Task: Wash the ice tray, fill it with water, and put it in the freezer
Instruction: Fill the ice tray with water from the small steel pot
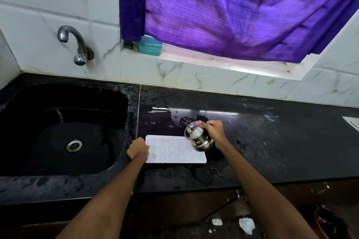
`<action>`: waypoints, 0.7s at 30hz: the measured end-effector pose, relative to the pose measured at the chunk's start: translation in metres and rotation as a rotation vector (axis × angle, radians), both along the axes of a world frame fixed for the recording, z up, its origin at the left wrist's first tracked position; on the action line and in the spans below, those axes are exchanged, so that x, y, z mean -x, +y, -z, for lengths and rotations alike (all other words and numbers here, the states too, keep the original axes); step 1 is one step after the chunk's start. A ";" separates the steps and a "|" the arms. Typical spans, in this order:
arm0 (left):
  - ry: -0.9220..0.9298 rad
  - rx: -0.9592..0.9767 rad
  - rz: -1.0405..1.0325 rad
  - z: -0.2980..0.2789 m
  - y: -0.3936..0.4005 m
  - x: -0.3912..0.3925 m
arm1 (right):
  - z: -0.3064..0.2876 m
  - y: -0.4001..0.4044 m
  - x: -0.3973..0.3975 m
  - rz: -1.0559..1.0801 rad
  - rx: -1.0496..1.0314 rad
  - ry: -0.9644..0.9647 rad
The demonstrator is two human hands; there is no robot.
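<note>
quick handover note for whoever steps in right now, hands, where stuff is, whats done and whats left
Left hand grips the left edge of the white ice tray, which lies flat on the wet black counter right of the sink.
Right hand holds a steel pot tilted over the tray's right end.
Done: tray is out of the sink, filling looks under way; how full it is cannot be told.
Left: finish filling, carry it level to the freezer.

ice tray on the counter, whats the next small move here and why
Probably tip the steel pot a little further so water runs into the ice tray: the right hand holds it tilted over the tray's right end, while the left hand steadies the left edge.
</note>
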State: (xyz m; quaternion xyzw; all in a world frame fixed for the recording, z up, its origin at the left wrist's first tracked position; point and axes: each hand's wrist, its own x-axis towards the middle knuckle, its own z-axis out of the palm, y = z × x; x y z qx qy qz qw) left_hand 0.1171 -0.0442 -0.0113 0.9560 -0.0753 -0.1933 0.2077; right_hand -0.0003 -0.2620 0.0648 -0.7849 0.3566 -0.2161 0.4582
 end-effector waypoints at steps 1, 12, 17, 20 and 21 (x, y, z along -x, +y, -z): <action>0.003 0.002 -0.001 0.000 0.000 0.000 | 0.000 0.003 -0.002 -0.022 0.022 0.025; 0.020 0.020 -0.011 -0.001 0.001 0.000 | 0.007 0.025 -0.006 -0.131 0.162 0.134; 0.026 0.020 -0.017 -0.003 0.001 0.000 | 0.004 0.026 -0.007 -0.128 0.164 0.140; 0.028 0.022 -0.017 -0.004 0.001 0.000 | 0.002 0.025 -0.008 -0.133 0.170 0.136; 0.029 0.022 -0.019 -0.004 0.002 0.000 | 0.002 0.025 -0.009 -0.137 0.175 0.134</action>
